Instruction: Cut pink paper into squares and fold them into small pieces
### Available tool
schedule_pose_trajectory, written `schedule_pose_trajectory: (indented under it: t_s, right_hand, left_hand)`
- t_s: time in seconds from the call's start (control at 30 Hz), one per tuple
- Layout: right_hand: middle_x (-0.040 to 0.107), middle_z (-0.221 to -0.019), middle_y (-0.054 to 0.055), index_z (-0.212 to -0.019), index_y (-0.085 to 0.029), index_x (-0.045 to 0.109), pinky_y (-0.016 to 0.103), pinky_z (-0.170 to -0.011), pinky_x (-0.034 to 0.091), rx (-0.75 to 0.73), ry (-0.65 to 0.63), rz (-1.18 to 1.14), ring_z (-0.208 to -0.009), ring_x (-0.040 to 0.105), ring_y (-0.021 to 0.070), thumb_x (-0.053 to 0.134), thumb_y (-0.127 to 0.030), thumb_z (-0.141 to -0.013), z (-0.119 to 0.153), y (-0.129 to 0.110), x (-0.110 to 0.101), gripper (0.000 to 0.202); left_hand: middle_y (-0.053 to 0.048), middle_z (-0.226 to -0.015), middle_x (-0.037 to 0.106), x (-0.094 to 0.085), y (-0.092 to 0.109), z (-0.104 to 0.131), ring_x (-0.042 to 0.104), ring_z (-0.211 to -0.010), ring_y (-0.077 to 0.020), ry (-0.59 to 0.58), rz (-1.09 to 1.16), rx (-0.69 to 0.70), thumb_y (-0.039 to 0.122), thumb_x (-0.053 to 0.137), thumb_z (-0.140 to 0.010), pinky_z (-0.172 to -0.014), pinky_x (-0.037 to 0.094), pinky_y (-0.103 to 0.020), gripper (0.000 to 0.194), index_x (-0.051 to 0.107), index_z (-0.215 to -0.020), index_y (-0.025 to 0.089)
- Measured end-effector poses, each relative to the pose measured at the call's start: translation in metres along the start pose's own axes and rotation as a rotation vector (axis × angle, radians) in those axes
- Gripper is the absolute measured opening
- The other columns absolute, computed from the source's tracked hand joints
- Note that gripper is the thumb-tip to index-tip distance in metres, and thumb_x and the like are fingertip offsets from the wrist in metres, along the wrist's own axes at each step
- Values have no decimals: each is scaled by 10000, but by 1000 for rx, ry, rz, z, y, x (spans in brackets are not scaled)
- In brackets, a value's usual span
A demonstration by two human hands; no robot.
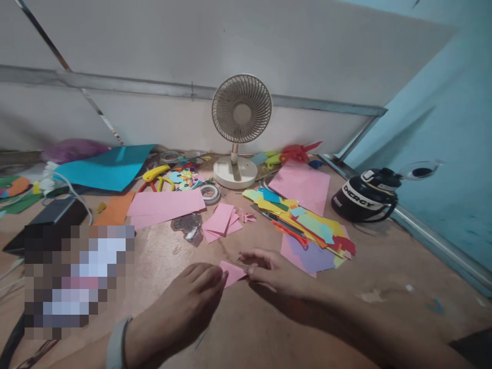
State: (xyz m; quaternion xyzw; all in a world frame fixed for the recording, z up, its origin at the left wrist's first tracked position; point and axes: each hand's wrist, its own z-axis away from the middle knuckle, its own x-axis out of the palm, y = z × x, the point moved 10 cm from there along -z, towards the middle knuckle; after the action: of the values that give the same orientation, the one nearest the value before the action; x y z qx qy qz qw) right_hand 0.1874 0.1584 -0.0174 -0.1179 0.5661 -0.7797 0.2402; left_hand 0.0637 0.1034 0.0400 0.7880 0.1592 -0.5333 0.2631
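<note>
A small folded piece of pink paper (232, 273), pointed at its right end, is held between my two hands just above the wooden table. My left hand (192, 293), with a pale band at the wrist, pinches its left edge between thumb and fingers. At the pointed end, the thumb and fingers of my right hand (271, 269) close on the paper. Just beyond lie several pink paper pieces (220, 219) in a loose stack, with a small folded pink shape (246, 216) beside them.
A white fan (242, 114) stands at the back. Pink strips (167, 204), yellow-handled scissors (157, 174), a tape roll (210, 193) and blue paper (109, 168) lie left. Coloured paper scraps (307, 220) and a black jug (365, 197) are right. A black box (57, 215) sits far left.
</note>
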Motion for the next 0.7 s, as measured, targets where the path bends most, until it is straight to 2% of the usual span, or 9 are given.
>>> schedule_pose_trajectory:
  t_s: [0.07, 0.13, 0.2, 0.3, 0.43, 0.53, 0.63, 0.7]
  right_hand:
    - [660, -1170, 125, -1232, -163, 597, 315, -694, 586, 52, 8, -128, -827, 705, 183, 674, -286, -843, -7, 8, 3, 415]
    - [660, -1065, 96, -1248, -157, 578, 287, -640, 569, 62, 40, -148, -745, 691, 159, 697, -277, -815, -12, 10, 2, 465]
    - [648, -987, 63, -1275, -160, 562, 265, -623, 546, 32, 79, -76, -728, 664, 143, 710, -252, -794, -13, 6, 0, 512]
    - [629, -991, 50, -1328, -158, 534, 243, -610, 512, -20, 131, 68, -722, 615, 121, 724, -219, -771, -12, -1, -3, 591]
    - [621, -854, 9, -1363, -138, 505, 228, -551, 465, 41, 29, 116, -647, 602, 116, 695, -211, -785, -8, 6, 7, 612]
    - [607, -787, -9, -1291, -160, 572, 225, -537, 433, 30, 24, 200, -632, 592, 122, 680, -223, -802, -6, 4, 7, 504]
    - [611, -768, 4, -1022, -154, 681, 242, -588, 418, -125, 111, 393, -674, 552, 132, 634, -172, -810, -4, -15, 3, 218]
    - [618, -764, 12, -878, -157, 680, 253, -615, 406, -237, 161, 516, -687, 528, 138, 589, -148, -826, -3, -27, 3, 105]
  left_hand:
    - [-93, -1027, 638, 0, 0, 0, 611, -920, -240, -6, 8, 1, 87, 412, -967, -813, 518, -397, 294, 561, -1209, 164]
    - [-93, -1024, 638, 1, -1, 0, 613, -914, -240, -13, 17, -2, 90, 421, -964, -807, 524, -398, 293, 564, -1208, 166]
    - [-94, -1044, 645, 1, -2, 2, 616, -933, -241, -7, 18, -4, 91, 433, -962, -828, 528, -404, 302, 564, -1222, 167]
    - [-120, -1191, 647, 1, -1, 4, 604, -1094, -263, 18, -21, 28, 84, 435, -952, -938, 512, -436, 357, 545, -1287, 147]
    - [-153, -1302, 626, 5, 2, 6, 604, -1165, -284, -8, -88, 80, 68, 414, -921, -965, 516, -444, 428, 518, -1336, 96]
    - [-157, -1303, 633, 8, 2, 6, 620, -1147, -288, -25, -112, 83, 73, 397, -929, -944, 535, -449, 419, 520, -1329, 87]
    - [-149, -1296, 644, 8, 0, 7, 627, -1152, -285, -4, -124, 67, 80, 389, -950, -942, 542, -450, 402, 523, -1329, 93]
    - [-154, -1283, 653, 8, -2, 8, 637, -1143, -292, 16, -132, 51, 111, 400, -978, -928, 551, -457, 370, 534, -1322, 91]
